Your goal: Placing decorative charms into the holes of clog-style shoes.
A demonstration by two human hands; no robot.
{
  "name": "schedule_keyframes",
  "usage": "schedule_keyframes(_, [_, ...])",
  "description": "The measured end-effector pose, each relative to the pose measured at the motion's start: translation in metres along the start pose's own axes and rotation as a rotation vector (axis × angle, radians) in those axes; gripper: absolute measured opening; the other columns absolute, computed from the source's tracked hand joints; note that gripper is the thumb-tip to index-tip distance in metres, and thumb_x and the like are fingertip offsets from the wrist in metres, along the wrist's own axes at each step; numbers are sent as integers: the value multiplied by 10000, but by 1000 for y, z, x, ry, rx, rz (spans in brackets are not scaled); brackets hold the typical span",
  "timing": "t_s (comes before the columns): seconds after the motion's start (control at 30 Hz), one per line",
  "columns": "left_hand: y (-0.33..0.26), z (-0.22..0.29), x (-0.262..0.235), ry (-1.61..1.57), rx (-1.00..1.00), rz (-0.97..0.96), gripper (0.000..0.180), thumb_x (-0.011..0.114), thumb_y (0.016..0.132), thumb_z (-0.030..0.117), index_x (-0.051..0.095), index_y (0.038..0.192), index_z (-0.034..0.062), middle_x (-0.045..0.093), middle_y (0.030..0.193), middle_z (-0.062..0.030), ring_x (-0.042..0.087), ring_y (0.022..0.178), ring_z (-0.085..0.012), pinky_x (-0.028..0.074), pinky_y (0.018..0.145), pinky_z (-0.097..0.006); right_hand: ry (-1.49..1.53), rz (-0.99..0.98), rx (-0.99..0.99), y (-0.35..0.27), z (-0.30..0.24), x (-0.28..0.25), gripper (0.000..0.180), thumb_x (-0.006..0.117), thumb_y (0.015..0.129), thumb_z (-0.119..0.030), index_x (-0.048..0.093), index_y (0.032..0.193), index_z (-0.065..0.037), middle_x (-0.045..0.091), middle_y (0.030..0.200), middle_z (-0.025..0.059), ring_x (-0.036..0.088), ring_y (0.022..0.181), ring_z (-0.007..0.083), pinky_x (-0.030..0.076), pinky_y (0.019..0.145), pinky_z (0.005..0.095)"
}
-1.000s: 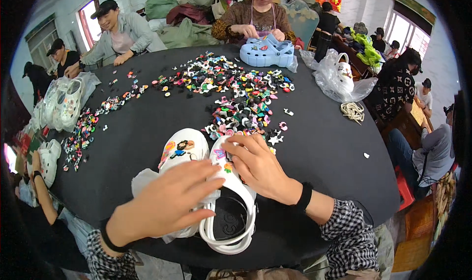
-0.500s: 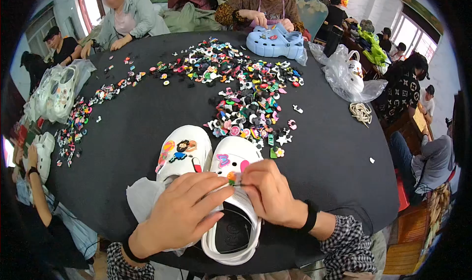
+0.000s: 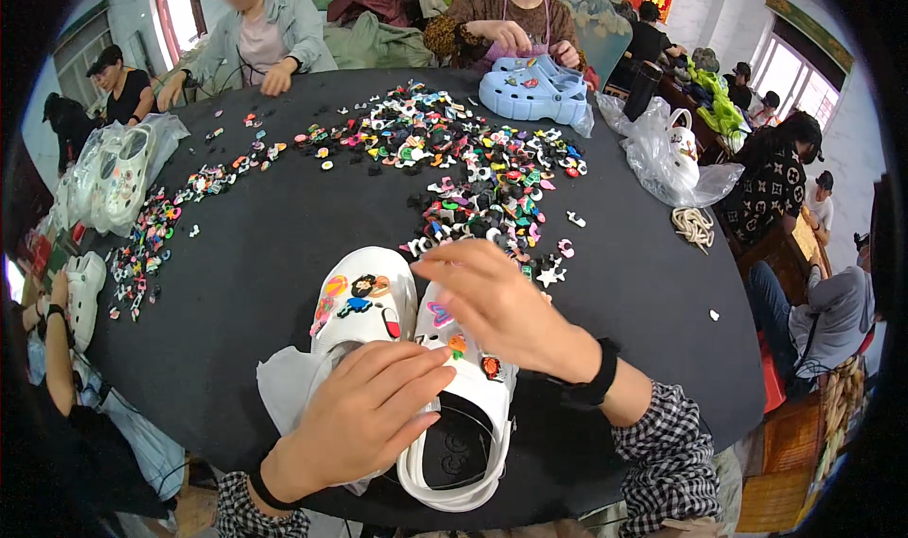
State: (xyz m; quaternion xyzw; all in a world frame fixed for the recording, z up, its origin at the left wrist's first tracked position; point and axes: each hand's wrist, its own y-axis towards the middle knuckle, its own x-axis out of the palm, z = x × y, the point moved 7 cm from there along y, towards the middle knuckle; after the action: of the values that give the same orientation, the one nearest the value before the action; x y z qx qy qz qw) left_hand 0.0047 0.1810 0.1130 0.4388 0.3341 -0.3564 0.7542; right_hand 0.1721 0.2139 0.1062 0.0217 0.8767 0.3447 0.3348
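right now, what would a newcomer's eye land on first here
Probably the heap of bright charms, strewn across the far middle of the black table. Next, the two white clogs at the near side, with the left hand and right hand over them. Beyond the heap, a blue clog stands out.

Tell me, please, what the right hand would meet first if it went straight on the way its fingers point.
The right hand would probably meet the left clog first, at its toe; depth is unclear, so it might pass above instead.
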Motion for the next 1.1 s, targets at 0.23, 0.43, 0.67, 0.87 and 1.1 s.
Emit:
schedule_keyframes(0.23, [0,-4,-2,-6,-17,-1,483,793,773,135,649,1230,76,641,1328,-85,593,1179,-295,487,976,-450,-114,34,-119,-11,-12,16,110,756,833,-95,709,927,-62,697,974,59,616,993,272,495,842,413])
schedule_keyframes(0.43, [2,-6,-1,-48,-23,12,483,791,753,107,661,1217,76,668,1281,-72,616,1142,-291,495,960,-448,5,25,-28,-16,1,10,136,739,811,-48,680,934,-48,682,981,74,610,925,284,500,813,399])
schedule_keyframes(0.67, [-1,-8,0,-48,-48,7,501,789,698,80,674,1185,74,668,1284,-95,618,1150,-295,497,953,-448,23,152,-91,-29,-17,-4,130,658,816,54,640,934,2,634,941,120,608,904,323,504,799,400])
schedule_keyframes(0.87, [-6,3,-12,198,6,134,570,788,651,64,724,1217,98,622,1062,-56,616,954,-270,501,861,-456,-13,235,301,-12,27,-24,184,612,885,50,631,1061,2,626,1054,163,613,910,335,498,825,417])
schedule_keyframes(1.1, [-7,9,-4,184,90,144,448,704,759,115,723,1206,80,604,1077,-14,622,914,-170,544,786,-295,130,-257,77,11,-8,5,133,664,920,-74,741,1025,-44,687,1081,104,589,1080,290,452,988,429])
